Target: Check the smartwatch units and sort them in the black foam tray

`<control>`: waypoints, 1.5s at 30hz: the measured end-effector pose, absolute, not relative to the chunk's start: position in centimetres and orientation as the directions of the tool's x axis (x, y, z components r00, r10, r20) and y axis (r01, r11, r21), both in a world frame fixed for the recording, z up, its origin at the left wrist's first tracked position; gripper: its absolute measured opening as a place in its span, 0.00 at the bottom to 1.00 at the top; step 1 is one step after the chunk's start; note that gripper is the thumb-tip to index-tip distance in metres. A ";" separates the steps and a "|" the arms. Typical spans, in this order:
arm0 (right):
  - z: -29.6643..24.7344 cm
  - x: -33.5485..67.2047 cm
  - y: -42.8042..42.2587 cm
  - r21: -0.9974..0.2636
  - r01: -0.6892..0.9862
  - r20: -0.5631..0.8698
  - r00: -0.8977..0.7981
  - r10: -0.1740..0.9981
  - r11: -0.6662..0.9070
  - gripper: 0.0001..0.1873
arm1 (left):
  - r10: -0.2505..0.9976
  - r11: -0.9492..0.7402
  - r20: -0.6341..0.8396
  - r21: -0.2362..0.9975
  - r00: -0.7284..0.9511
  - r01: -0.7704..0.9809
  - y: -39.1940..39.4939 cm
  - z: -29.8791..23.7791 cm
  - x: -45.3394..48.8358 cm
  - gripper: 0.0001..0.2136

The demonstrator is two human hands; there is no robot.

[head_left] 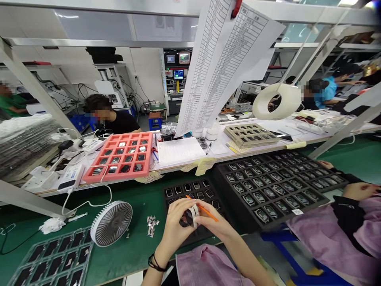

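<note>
Both hands meet over a black foam tray (219,194) that holds rows of square watch-like parts with dark faces. My left hand (175,218) is closed around a white-rimmed watch part (195,216) with a dark face, tilted on edge. Against its other side press the fingers of my right hand (212,222), which also holds a thin orange stick (205,208) slanting across the knuckles. The stick's exact kind is not clear. Fingers hide much of the part. Small silvery scraps (151,226) lie on the green mat left of my left hand.
A round fan (111,223) and a clear tray (53,258) of black pieces stand at left. Larger black trays (238,202) of watch cases lie at right, beside a co-worker's arm (357,192). The shelf ahead bears a pink foam tray (119,159); a paper list (220,63) hangs above.
</note>
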State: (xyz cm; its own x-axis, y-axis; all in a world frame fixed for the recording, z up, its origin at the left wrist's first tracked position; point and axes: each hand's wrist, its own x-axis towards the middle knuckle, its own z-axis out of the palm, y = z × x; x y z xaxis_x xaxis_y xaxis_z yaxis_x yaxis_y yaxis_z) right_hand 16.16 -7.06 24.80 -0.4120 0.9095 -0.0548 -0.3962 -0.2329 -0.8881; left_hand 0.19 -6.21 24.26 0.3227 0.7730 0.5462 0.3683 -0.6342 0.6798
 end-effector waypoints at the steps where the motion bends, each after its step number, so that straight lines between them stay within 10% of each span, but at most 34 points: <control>1: 24.8 16.0 -7.1 -0.889 -0.396 -0.058 -0.400 0.914 -0.229 0.23 | 0.772 -0.636 0.549 0.677 0.321 0.371 -6.2 24.3 0.2 0.21; 11: 24.1 15.9 -7.0 -0.928 -0.337 -0.036 -0.348 0.937 -0.161 0.23 | 0.761 -0.647 0.574 0.644 0.302 0.407 -6.2 24.4 0.1 0.19; 26: 25.5 17.1 -7.7 -0.880 -0.314 0.339 0.112 0.934 0.357 0.29 | 0.807 -0.590 0.547 0.722 0.224 0.363 -5.6 24.2 -0.5 0.20; 45: 26.1 16.0 -7.8 -0.878 -0.094 0.459 0.114 0.881 0.470 0.27 | 0.818 -0.565 0.549 0.715 0.170 0.412 -5.9 24.1 -0.8 0.20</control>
